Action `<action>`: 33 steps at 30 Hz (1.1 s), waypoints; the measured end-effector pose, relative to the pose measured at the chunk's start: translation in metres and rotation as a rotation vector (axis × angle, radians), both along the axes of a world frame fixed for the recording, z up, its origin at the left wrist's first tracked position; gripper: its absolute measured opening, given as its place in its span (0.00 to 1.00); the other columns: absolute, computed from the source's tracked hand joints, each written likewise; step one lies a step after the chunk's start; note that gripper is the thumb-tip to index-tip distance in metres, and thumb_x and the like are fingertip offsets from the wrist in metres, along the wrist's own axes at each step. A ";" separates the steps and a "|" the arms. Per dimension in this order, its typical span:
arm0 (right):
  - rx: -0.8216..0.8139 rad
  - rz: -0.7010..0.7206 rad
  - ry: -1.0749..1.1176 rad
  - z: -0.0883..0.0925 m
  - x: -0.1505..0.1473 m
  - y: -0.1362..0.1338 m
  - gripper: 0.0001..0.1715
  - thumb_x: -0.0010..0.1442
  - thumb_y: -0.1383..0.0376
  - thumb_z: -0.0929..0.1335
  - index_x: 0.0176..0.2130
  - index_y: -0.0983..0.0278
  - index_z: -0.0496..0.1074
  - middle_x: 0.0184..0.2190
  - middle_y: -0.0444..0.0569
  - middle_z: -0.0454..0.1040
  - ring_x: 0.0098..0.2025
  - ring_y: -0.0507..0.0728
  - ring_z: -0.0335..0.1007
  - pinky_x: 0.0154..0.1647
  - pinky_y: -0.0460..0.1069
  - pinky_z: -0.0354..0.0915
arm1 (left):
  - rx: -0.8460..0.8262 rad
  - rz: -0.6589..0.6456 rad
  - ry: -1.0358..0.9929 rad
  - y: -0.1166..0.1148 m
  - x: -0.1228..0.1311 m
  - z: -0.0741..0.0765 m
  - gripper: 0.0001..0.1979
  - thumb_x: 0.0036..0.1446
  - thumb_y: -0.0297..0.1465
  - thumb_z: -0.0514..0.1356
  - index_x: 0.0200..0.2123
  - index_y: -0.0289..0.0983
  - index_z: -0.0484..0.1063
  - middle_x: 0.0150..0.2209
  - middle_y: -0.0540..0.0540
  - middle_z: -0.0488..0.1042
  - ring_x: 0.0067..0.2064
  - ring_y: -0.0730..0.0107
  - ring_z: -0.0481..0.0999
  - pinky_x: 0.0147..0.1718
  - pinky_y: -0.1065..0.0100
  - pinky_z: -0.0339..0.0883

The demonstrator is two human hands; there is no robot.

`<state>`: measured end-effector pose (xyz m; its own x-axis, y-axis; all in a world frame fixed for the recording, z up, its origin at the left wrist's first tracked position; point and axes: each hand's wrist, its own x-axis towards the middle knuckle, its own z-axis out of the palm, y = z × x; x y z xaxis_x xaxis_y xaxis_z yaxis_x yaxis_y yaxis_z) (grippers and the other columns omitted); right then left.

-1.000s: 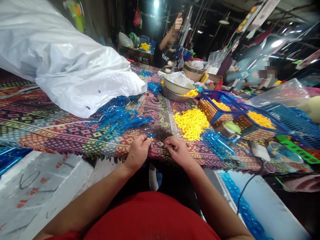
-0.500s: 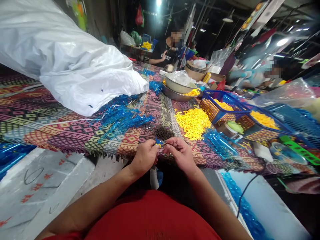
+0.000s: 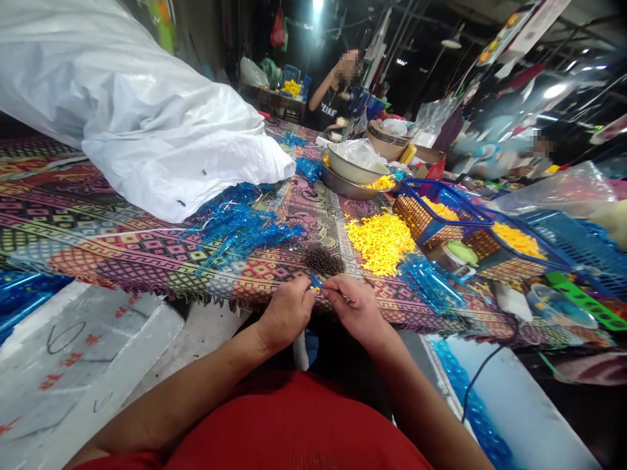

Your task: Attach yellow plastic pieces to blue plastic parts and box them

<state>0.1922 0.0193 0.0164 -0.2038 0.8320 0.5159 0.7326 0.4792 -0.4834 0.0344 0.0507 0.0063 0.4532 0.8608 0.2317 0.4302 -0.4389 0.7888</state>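
Observation:
At the table's near edge, my left hand (image 3: 290, 303) is closed in a pinch on a small yellow and blue plastic piece (image 3: 314, 288). The fingers of my right hand (image 3: 355, 305) are pressed together right beside that piece; whatever they grip is too small to make out. Just beyond my fingertips lies a heap of small dark beads (image 3: 323, 261). To its right spreads a pile of small yellow plastic pieces (image 3: 380, 243). Blue shiny plastic strips (image 3: 245, 228) lie in a tangle left of the beads, and another blue bundle (image 3: 434, 282) sits to the right.
A big white sack (image 3: 186, 143) covers the table's left part. Blue baskets (image 3: 431, 225) with yellow pieces, a mug (image 3: 453, 256) and stacked metal bowls (image 3: 350, 186) stand to the right and behind. White foam boxes (image 3: 63, 365) flank me. A person (image 3: 330, 101) sits across the table.
My right hand has turned slightly, its fingertips closing in beside the yellow and blue piece. Across the table, the person has raised a hand to the head. The view has shifted a little.

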 end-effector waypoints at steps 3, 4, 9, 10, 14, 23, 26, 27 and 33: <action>0.012 0.012 -0.066 0.004 0.000 -0.001 0.08 0.60 0.69 0.62 0.34 0.62 0.70 0.28 0.48 0.72 0.31 0.53 0.67 0.32 0.47 0.63 | 0.009 -0.028 0.011 0.000 -0.001 0.001 0.11 0.57 0.30 0.48 0.23 0.38 0.61 0.23 0.48 0.66 0.27 0.70 0.64 0.27 0.69 0.53; 0.009 0.017 -0.075 0.005 0.000 -0.001 0.08 0.60 0.69 0.62 0.34 0.63 0.70 0.28 0.48 0.72 0.31 0.53 0.67 0.32 0.48 0.64 | -0.016 -0.034 -0.005 0.000 -0.002 0.002 0.11 0.57 0.30 0.49 0.22 0.38 0.60 0.22 0.49 0.66 0.26 0.71 0.65 0.27 0.69 0.54; -0.028 0.058 -0.092 0.006 0.003 -0.003 0.09 0.61 0.68 0.61 0.36 0.64 0.71 0.33 0.50 0.71 0.35 0.54 0.67 0.35 0.48 0.65 | -0.449 -0.143 -0.161 -0.001 -0.004 0.005 0.10 0.55 0.33 0.49 0.24 0.37 0.61 0.19 0.51 0.64 0.17 0.75 0.66 0.16 0.73 0.57; -0.026 0.063 -0.098 0.005 0.004 -0.004 0.10 0.61 0.68 0.61 0.37 0.64 0.72 0.34 0.51 0.71 0.36 0.54 0.68 0.35 0.48 0.65 | -0.556 -0.171 -0.189 -0.001 -0.005 0.005 0.09 0.55 0.33 0.49 0.24 0.37 0.61 0.18 0.52 0.65 0.16 0.74 0.66 0.14 0.74 0.58; 0.012 0.076 -0.176 0.005 0.008 -0.004 0.10 0.61 0.67 0.62 0.37 0.64 0.72 0.33 0.51 0.71 0.36 0.54 0.67 0.36 0.50 0.65 | -0.848 -0.248 -0.315 0.000 -0.006 0.006 0.06 0.53 0.32 0.50 0.26 0.36 0.61 0.19 0.52 0.66 0.15 0.72 0.69 0.11 0.72 0.62; 0.067 0.198 -0.407 0.007 0.010 -0.002 0.08 0.62 0.68 0.61 0.37 0.66 0.70 0.32 0.52 0.71 0.36 0.56 0.63 0.36 0.52 0.63 | -0.931 -0.300 -0.263 0.003 -0.013 0.006 0.06 0.51 0.30 0.50 0.26 0.35 0.62 0.17 0.52 0.66 0.15 0.70 0.70 0.11 0.73 0.64; 0.085 0.249 -0.432 0.003 0.011 0.000 0.08 0.62 0.68 0.61 0.38 0.67 0.69 0.32 0.52 0.71 0.37 0.56 0.64 0.37 0.52 0.63 | -0.787 -0.296 -0.151 0.006 -0.016 0.006 0.07 0.51 0.30 0.50 0.23 0.35 0.61 0.14 0.53 0.63 0.13 0.71 0.68 0.09 0.75 0.61; 0.093 0.263 -0.437 0.002 0.012 0.001 0.08 0.62 0.68 0.61 0.38 0.67 0.69 0.32 0.52 0.71 0.37 0.56 0.65 0.37 0.52 0.64 | -0.736 -0.291 -0.122 0.007 -0.017 0.006 0.07 0.51 0.30 0.50 0.23 0.35 0.61 0.14 0.53 0.64 0.12 0.72 0.68 0.08 0.75 0.59; 0.128 0.285 -0.446 -0.001 0.011 0.002 0.08 0.61 0.69 0.61 0.39 0.67 0.69 0.32 0.53 0.72 0.37 0.56 0.66 0.37 0.52 0.64 | -0.856 -0.374 -0.108 0.013 -0.022 0.008 0.07 0.50 0.30 0.51 0.22 0.35 0.61 0.13 0.51 0.65 0.12 0.71 0.67 0.09 0.75 0.59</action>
